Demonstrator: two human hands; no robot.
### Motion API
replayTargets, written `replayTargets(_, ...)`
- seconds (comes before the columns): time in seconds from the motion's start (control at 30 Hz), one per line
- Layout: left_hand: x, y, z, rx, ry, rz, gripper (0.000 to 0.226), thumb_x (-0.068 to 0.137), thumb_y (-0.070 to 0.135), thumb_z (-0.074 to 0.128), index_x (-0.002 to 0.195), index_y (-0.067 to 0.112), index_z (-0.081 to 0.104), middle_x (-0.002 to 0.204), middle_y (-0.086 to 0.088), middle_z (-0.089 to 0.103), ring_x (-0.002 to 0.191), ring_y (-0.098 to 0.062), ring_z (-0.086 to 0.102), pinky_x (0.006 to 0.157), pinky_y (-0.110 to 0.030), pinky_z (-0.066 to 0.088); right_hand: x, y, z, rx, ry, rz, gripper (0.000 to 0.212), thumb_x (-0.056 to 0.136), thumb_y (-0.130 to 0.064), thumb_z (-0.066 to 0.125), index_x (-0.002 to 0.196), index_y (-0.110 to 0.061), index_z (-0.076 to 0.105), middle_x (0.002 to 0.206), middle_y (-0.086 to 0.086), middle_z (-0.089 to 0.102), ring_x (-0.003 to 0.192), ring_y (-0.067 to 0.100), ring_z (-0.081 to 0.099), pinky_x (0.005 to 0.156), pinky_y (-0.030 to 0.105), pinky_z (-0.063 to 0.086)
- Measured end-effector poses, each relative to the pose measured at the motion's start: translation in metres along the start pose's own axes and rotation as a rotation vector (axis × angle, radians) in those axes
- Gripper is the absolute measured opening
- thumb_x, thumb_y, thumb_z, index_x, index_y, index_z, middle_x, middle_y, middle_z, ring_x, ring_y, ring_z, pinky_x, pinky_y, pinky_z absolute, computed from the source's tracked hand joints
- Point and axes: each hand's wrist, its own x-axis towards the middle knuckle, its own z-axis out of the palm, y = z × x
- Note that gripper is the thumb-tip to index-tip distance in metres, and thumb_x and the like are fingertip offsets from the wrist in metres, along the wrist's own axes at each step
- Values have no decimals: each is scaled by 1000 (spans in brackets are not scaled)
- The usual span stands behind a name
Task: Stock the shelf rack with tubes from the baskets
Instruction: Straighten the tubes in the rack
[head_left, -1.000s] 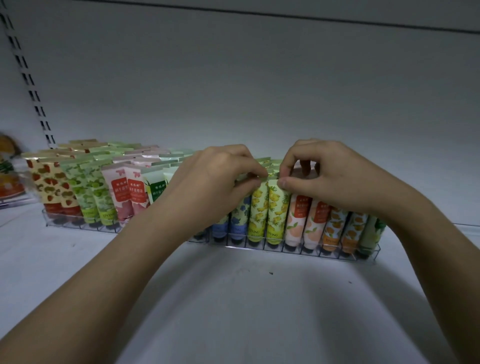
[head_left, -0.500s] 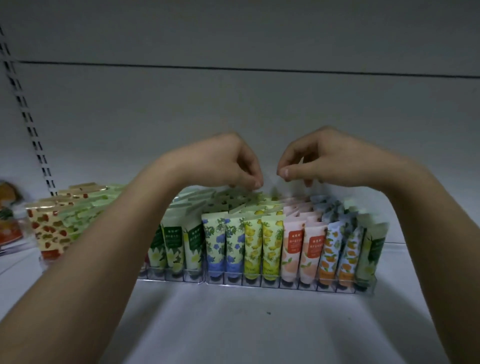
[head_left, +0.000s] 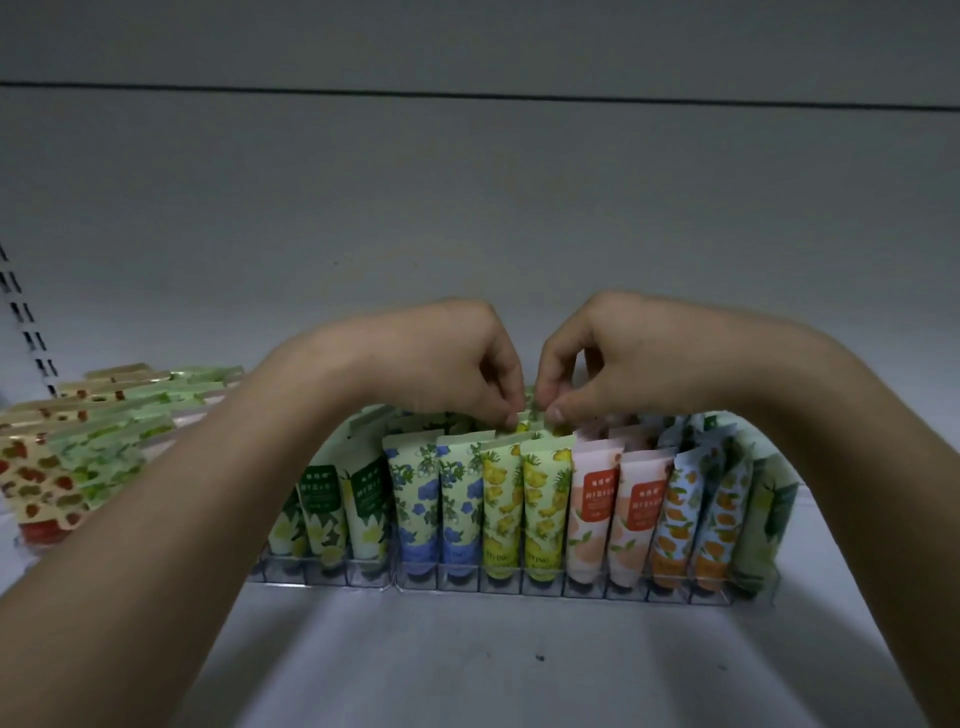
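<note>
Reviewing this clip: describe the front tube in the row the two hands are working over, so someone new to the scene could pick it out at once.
Find the clear rack on the white shelf, filled with upright tubes in colour-matched rows. Both hands, left hand and right hand, meet over the yellow rows in the middle. The front tube under them is yellow with a lemon print, between a blue-flowered tube and a pink peach tube.

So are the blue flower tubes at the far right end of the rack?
No, the blue flower tubes stand mid-rack, left of the yellow tubes; a green tube ends the row.
</note>
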Motion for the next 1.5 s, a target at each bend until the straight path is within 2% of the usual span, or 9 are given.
replayTargets(0.17,-1,1,-1,-9,7,7,4,78,29,77,81,32,76,64,26,66,59,8,59,54,-9,43,2,-3,5,-7,-1,23,6,81,-28,76,77,-24,73,61,-18,67,49,-6,60,41,7,37)
replayTargets(0.33,-2,4,0,-24,23,17,6,78,27,77,83,30,77,71,19,70,66,3,64,69,-24,54,2,-5,6,14,-9,6,6,81,-28,75,75,-27,73,59,-19,65,48,-4,59,41,8,37)
replayTargets(0.57,-8,1,-12,-80,78,8,9,80,28,75,89,32,76,73,21,71,69,5,65,65,-17,51,2,-1,5,20,-8,6,4,83,-29,74,78,-29,74,64,-22,67,52,-4,62,43,8,41)
replayTargets(0.7,-8,-6,-18,-78,156,-23,11,80,32,75,90,37,73,76,26,69,70,7,64,69,-18,49,3,6,-1,13,128,9,5,85,-34,70,82,-33,74,74,-23,69,63,-6,63,51,6,44)
replayTargets(0.8,-6,-10,-13,-58,157,-49,10,80,28,76,89,34,75,73,28,68,69,9,63,64,-12,47,6,10,2,17,178,0,5,86,-29,71,83,-28,75,71,-24,68,60,-10,60,52,4,40)
replayTargets(0.9,-1,-11,-7,-31,139,-51,9,80,25,76,88,29,77,65,32,65,64,12,61,57,-2,41,9,11,8,17,161,3,5,85,-26,72,82,-27,75,68,-25,67,58,-10,59,51,4,40)
replayTargets(1.03,2,-14,-6,-24,134,-40,6,81,24,76,86,28,78,61,33,63,62,12,61,56,-1,40,11,14,11,78,130,10,4,86,-21,71,85,-22,75,61,-28,64,52,-10,60,44,4,39)
replayTargets(1.37,4,-17,0,-38,66,-52,7,83,29,74,88,31,77,63,35,62,63,15,58,56,1,38,11,15,14,92,65,-34,6,87,-26,70,88,-26,76,62,-28,64,57,-9,61,48,4,39)
replayTargets(1.5,4,-19,-1,-77,201,-60,11,81,28,75,92,30,76,68,31,66,69,16,60,58,2,39,12,20,9,55,209,-41,6,88,-30,67,89,-32,73,75,-25,68,70,-11,62,59,5,44)
